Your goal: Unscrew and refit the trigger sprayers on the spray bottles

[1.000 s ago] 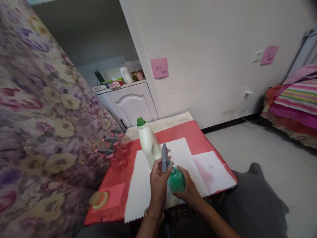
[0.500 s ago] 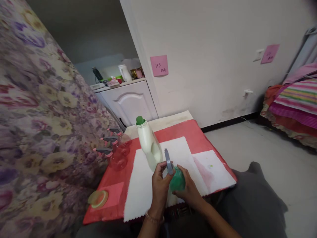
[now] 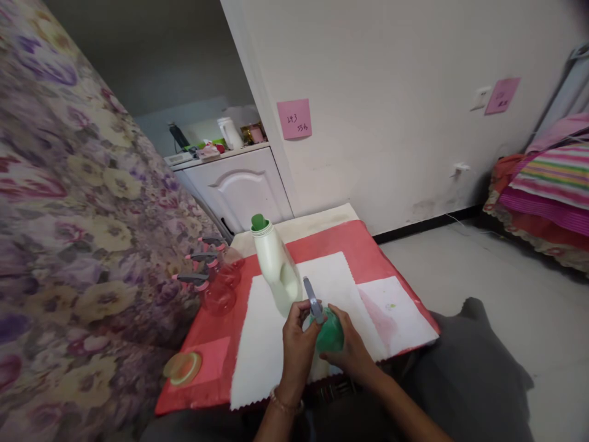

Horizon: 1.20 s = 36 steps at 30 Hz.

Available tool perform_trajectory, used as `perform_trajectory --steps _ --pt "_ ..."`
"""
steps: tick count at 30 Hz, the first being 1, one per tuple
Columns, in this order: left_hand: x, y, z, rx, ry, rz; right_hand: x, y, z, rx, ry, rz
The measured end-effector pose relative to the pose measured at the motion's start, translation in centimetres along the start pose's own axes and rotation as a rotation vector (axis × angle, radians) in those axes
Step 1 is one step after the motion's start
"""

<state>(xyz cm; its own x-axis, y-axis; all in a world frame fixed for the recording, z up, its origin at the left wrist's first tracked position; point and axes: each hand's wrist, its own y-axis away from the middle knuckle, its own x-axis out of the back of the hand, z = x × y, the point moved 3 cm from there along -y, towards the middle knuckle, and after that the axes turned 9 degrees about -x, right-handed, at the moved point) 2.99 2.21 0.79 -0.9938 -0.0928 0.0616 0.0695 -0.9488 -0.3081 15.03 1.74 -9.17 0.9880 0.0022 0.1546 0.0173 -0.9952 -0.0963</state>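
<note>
A green spray bottle is between my hands above the white cloth. My left hand pinches its grey spray head at the neck, thumb and fingers closed round it. Curled round the bottle's right side, my right hand grips the body. Just beyond stands a large pale jug with a green piece in its mouth. Whether the spray head is fully seated on the neck is hidden by my fingers.
Several clear spray bottles with grey and pink heads stand at the table's left. A yellowish round lid-like thing lies at the front left. A stained white sheet covers the red tabletop's right side. A floral curtain hangs at left.
The spray head leans slightly further left at its top. Both hands keep their hold on the bottle, and the other things stay where they were; the view shifts slightly.
</note>
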Motion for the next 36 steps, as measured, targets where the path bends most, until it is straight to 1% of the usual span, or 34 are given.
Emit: perform_trajectory --steps 5,10,13,19,24,29,33,36 --pt "-0.1 -0.1 0.0 -0.026 -0.034 -0.01 -0.1 0.0 0.3 -0.017 -0.009 0.003" --pt "-0.1 -0.7 -0.2 -0.009 0.009 -0.074 -0.1 0.1 0.5 -0.011 -0.035 -0.002" --pt "0.0 -0.9 -0.1 0.006 0.027 -0.072 0.0 0.2 0.1 0.001 -0.036 -0.006" --pt "-0.2 -0.4 0.7 -0.024 -0.016 -0.063 0.1 0.3 -0.3 -0.021 -0.04 0.004" --pt "-0.2 -0.3 0.2 -0.019 -0.049 -0.054 0.0 0.2 0.1 -0.02 -0.022 0.006" --pt "-0.1 -0.5 -0.4 -0.04 -0.044 -0.092 -0.1 0.1 0.2 -0.014 -0.033 0.003" --pt "-0.2 -0.3 -0.8 -0.037 -0.014 -0.097 0.1 0.3 0.0 -0.068 -0.031 -0.041" --pt "-0.3 -0.1 -0.9 -0.066 -0.018 -0.11 0.8 0.6 -0.3 -0.081 -0.056 -0.098"
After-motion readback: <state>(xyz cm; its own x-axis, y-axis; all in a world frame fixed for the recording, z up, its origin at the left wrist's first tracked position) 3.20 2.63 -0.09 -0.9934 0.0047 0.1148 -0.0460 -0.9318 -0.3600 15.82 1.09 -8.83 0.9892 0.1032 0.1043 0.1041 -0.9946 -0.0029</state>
